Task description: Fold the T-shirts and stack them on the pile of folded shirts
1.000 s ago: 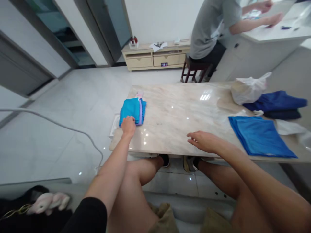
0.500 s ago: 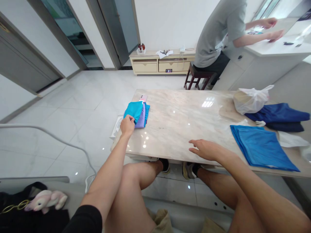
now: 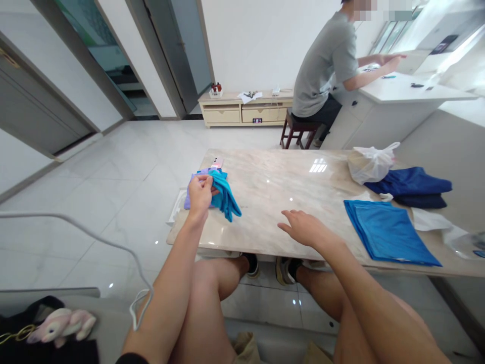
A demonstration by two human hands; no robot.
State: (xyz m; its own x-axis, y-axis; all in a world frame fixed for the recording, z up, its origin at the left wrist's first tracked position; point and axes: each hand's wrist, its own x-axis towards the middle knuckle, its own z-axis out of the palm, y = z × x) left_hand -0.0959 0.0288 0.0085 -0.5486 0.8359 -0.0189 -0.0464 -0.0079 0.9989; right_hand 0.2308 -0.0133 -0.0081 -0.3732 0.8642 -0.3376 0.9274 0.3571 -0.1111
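My left hand (image 3: 200, 194) pinches a teal cloth (image 3: 226, 197) that hangs down in folds over the left end of the marble table (image 3: 261, 202). Behind and beside that hand lies a purple folded cloth (image 3: 188, 199), with some blue fabric next to it, partly hidden by the hand and the teal cloth. My right hand (image 3: 303, 227) is over the table's near edge with fingers spread and nothing in it. To its right lies a stack of folded blue cloth (image 3: 390, 230).
A pink phone (image 3: 217, 163) lies at the far left corner. On the right are a white plastic bag (image 3: 371, 164), dark blue fabric (image 3: 413, 184) and a clear container (image 3: 466, 244). A person in grey (image 3: 322, 65) sits at a white counter beyond. A white cable (image 3: 94, 240) hangs at left.
My left hand has lifted the teal cloth off the pile and it now dangles to the right. My right hand stays open. The view has shifted slightly.
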